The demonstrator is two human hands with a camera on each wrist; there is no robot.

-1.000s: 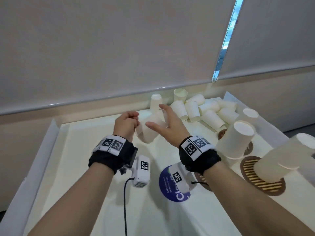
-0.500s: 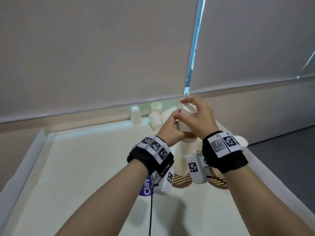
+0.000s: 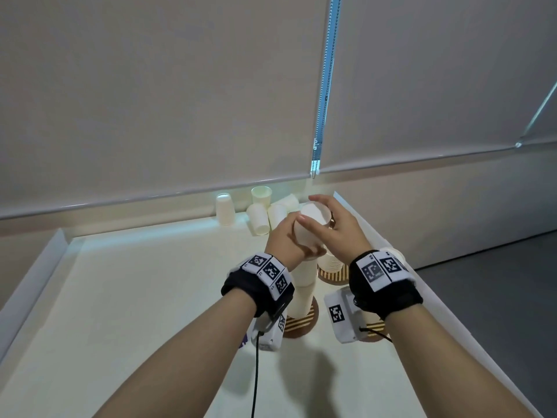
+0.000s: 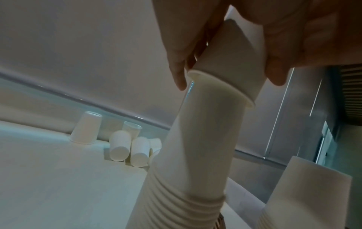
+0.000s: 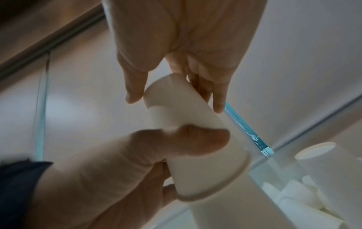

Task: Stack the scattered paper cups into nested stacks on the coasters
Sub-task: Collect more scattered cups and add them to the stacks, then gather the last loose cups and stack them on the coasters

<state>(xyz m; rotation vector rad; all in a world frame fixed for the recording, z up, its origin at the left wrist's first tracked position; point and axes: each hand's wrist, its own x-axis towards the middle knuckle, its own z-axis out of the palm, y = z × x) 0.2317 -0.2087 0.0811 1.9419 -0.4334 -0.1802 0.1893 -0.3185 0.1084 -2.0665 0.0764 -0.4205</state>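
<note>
Both hands are working on one upside-down paper cup (image 3: 310,226) at the top of a tall stack (image 3: 304,285). The left hand (image 3: 286,239) is curling around the cup's side. The right hand (image 3: 337,227) is pinching the cup's top end with its thumb and fingertips. The cup's rim is sitting over the top of the stack, but it is not pushed all the way down yet.

The tall stack is standing on a striped coaster (image 3: 303,322) near the middle of the tray (image 3: 39,267). A shorter stack (image 3: 331,262) is standing on a second coaster (image 3: 333,276) just at 1 o'clock from the tall one. So a good part of the job looks done. At 11 o'clock from the hands, by the tray's far wall, loose cups (image 3: 265,212) are waiting: two are standing and a few are lying on their sides. Those are left to stack.

One second ago, both hands were over by the loose pile, with the coasters off at 3 o'clock. Half a second ago, the hands were already bringing the cup above the stack. Now the right hand is sitting more on top of the cup, and the cup is going down onto the stack.
</note>
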